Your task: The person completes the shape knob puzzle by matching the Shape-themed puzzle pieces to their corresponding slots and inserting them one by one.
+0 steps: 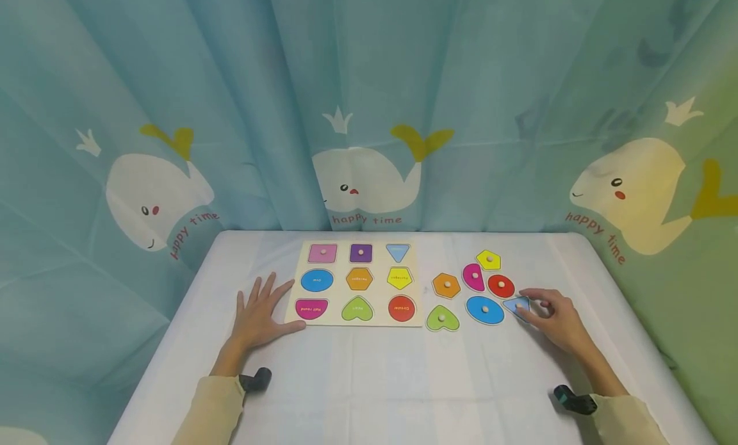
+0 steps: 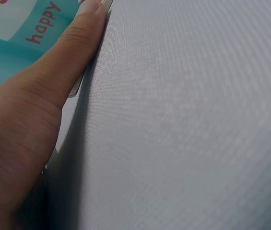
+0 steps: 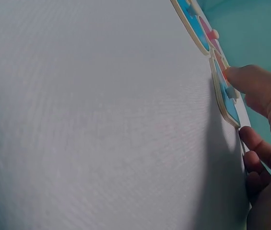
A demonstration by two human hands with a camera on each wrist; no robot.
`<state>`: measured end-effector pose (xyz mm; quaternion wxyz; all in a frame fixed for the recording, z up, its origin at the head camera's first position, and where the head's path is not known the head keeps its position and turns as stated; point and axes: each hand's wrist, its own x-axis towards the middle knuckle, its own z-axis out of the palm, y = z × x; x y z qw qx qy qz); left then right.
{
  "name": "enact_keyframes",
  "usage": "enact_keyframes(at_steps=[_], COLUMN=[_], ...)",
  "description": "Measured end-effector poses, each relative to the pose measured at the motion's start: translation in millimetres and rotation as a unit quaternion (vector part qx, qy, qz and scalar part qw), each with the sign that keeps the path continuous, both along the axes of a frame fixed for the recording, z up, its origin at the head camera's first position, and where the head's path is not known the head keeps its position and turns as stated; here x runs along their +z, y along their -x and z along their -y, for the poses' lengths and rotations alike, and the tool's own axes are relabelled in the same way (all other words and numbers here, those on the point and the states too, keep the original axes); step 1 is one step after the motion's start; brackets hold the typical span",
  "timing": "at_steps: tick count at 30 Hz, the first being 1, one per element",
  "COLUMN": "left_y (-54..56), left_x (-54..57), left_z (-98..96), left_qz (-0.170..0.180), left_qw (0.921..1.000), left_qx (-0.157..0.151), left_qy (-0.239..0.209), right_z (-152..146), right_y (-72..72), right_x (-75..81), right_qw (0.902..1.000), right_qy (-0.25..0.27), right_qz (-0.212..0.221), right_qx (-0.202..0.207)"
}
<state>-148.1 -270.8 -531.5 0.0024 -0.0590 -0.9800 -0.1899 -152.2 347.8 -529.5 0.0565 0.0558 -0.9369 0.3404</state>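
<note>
A wooden shape-puzzle board [image 1: 336,295] lies on the table. My left hand [image 1: 257,318] is spread flat at its left edge; the left wrist view shows the thumb [image 2: 73,43] along that edge. At the right, my right hand [image 1: 555,317] is at a light-blue triangle piece [image 1: 510,304] lying on the table. Its thumb and forefinger are apart over the piece, the thumb close to the knob. In the right wrist view the triangle's knob [image 3: 232,93] shows between the thumb [image 3: 250,79] and the other fingers; whether they touch the piece is unclear.
Beside the triangle lie a blue oval [image 1: 476,315], red circle [image 1: 497,290], magenta half round [image 1: 470,280], yellow pentagon [image 1: 485,264], orange hexagon [image 1: 441,291] and green heart [image 1: 448,325]. A pink rectangle [image 1: 316,256] and purple square [image 1: 354,258] with knobs sit in the board. Curtains [image 1: 496,112] hang behind.
</note>
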Motion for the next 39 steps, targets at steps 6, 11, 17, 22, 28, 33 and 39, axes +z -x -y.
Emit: enact_keyframes(at_steps=[6,11,17,22,28,33,39], left_y=[-0.1,-0.5,0.2,-0.4,-1.8,-2.6,-2.1], left_x=[1.1,1.1,1.0,1.1,1.8,0.5,-0.9], left_z=[-0.7,-0.6,-0.5,-0.8,-0.8,-0.1,-0.6], left_qz=[0.0,0.001,0.005,0.005,0.005,0.004,-0.001], left_qw=[1.0,1.0,1.0,1.0,1.0,1.0,1.0], left_qx=[0.0,0.0,0.003,0.004,0.006,0.008,0.004], left_qy=[-0.005,-0.003,0.0,0.002,0.002,0.004,0.007], right_z=[1.3,1.4,2.3,2.8,4.2,5.0,5.5], right_y=[-0.9,-0.9,-0.9,-1.7,-2.6,-2.7,-3.6], right_x=[0.4,-2.1,-5.4,-6.4,-5.6,-4.8,-5.2], right_qw=[0.9999,0.9998,0.9996,0.9994,0.9993,0.9992,0.9992], right_qy=[0.011,0.016,0.02,0.022,0.022,0.025,0.021], right_qz=[0.005,-0.001,-0.005,-0.002,0.007,0.007,0.001], right_qx=[-0.004,-0.007,-0.019,-0.026,-0.03,-0.029,-0.034])
